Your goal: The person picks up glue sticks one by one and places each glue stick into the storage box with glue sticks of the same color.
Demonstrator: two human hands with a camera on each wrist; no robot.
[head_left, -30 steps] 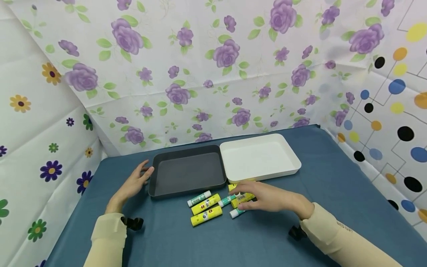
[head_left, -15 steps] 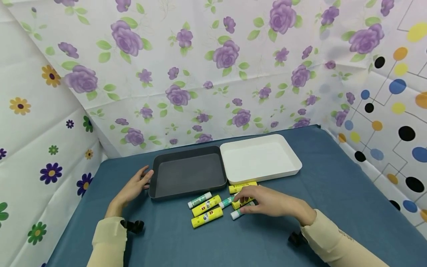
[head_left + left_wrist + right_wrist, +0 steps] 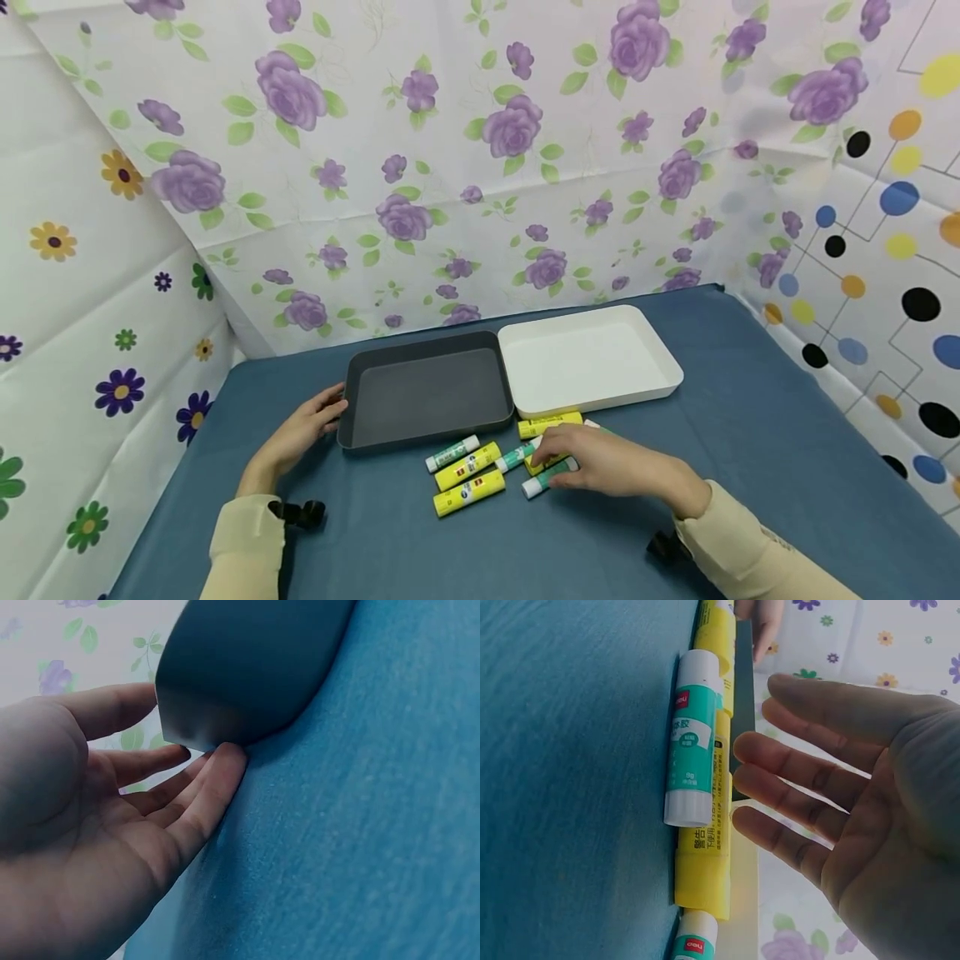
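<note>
My left hand (image 3: 300,435) is at the left side of the dark grey tray (image 3: 431,400). In the left wrist view its loosely bent fingertips (image 3: 225,761) touch the tray's lower edge, without a grip around it. Above a group of glue sticks hovers my right hand (image 3: 611,462), fingers spread and slightly bent, holding nothing. In the right wrist view a green-and-white glue stick (image 3: 692,742) lies nearest, beside a yellow glue stick (image 3: 703,889); a gap separates the fingers from both. The right hand partly hides these sticks in the head view.
A white tray (image 3: 592,362) stands against the dark tray's right side. Left of the right hand lie more glue sticks, among them a yellow one (image 3: 469,493) and a green one (image 3: 452,453). Blue cloth (image 3: 420,558) covers the table, with patterned curtains (image 3: 480,167) behind.
My left hand has drawn its fingers in against the dark tray's side. The right hand has come slightly lower over the glue sticks and shifted a little toward me. The trays look unmoved.
</note>
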